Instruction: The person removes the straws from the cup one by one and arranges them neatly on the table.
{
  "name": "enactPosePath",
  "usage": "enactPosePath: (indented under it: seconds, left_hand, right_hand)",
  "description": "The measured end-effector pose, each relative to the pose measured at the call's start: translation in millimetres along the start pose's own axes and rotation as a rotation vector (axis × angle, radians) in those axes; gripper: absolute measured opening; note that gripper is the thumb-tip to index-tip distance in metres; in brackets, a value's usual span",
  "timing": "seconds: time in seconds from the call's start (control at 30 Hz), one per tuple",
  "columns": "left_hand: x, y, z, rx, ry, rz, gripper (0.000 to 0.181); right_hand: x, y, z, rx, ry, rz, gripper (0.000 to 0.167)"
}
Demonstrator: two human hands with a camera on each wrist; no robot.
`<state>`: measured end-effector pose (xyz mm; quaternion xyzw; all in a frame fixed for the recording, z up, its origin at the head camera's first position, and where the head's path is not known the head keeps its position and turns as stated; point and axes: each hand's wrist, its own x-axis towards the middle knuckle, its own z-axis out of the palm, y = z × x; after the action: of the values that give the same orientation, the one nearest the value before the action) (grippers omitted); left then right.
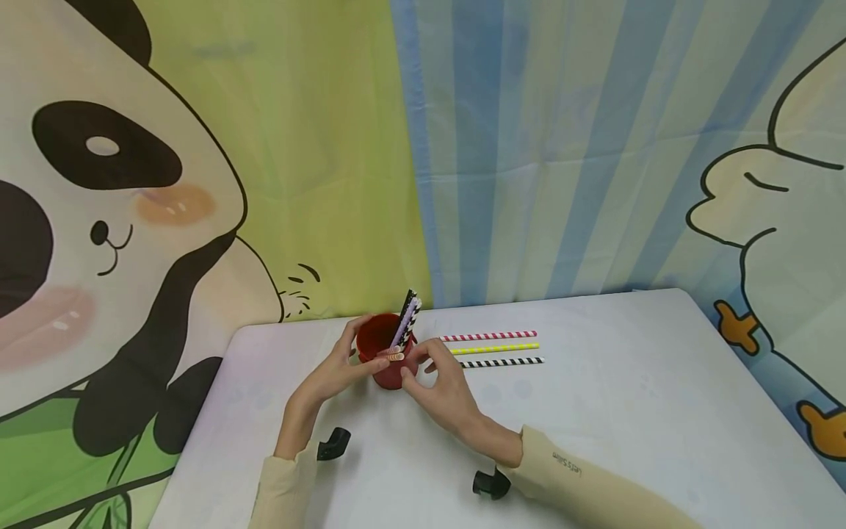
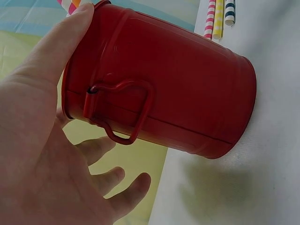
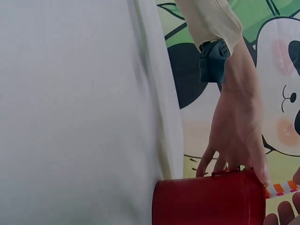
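A cream right sleeve [image 1: 588, 474] with small lettering lies nearest, reaching in from the lower right opposite the left sleeve [image 1: 284, 496]; a black wrist camera [image 1: 491, 485] sits beside the right cuff, probably so that it looks along the hand. Beyond, a red metal bucket [image 2: 187, 84] stands upright or nearly so towards the back of the white table [image 1: 595, 419], between the two hands. The left hand [image 1: 337, 373] grips its rim, thumb laid over the near edge and the other fingers spread about the far side, clear of the wire handle [image 2: 146, 110], apparently to steady the bucket from the top. The right hand [image 1: 449, 393] hangs just beside the mouth, thumb and index a narrow gap apart with nothing visible between them; whether a fingertip touches a straw, I cannot tell. Inside the bucket, a black straw [image 1: 406, 301], a lilac straw [image 1: 401, 332] and a black-and-white straw [image 1: 413, 316] lean on the far right rim, presumably because the wide mouth lets them tip. Two orange-and-pink-striped straws [image 1: 397, 357] poke out over the near rim, beside the left thumb. To the right, a red-striped straw [image 1: 489, 336], a yellow-striped straw [image 1: 496, 349] and a black-striped straw [image 1: 502, 362] lie roughly parallel and apart, which would make each easy to pinch singly.
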<state>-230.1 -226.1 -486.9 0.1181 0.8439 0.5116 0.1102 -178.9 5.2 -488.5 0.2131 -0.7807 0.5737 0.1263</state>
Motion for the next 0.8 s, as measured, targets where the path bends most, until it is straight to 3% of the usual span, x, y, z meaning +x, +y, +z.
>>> enactPosePath:
  seconds: [0.3,0.8]
  left_hand:
    - [0.9,-0.9,0.1,0.003,0.001,0.008,0.084]
    - [0.6,-2.6,-0.3,0.004,0.0,0.004,0.086]
  right_hand:
    - [6.0,-5.5,10.5,0.018,0.017,0.057,0.018]
    - [10.0,-1.9,18.6,0.032,0.034,0.044,0.018]
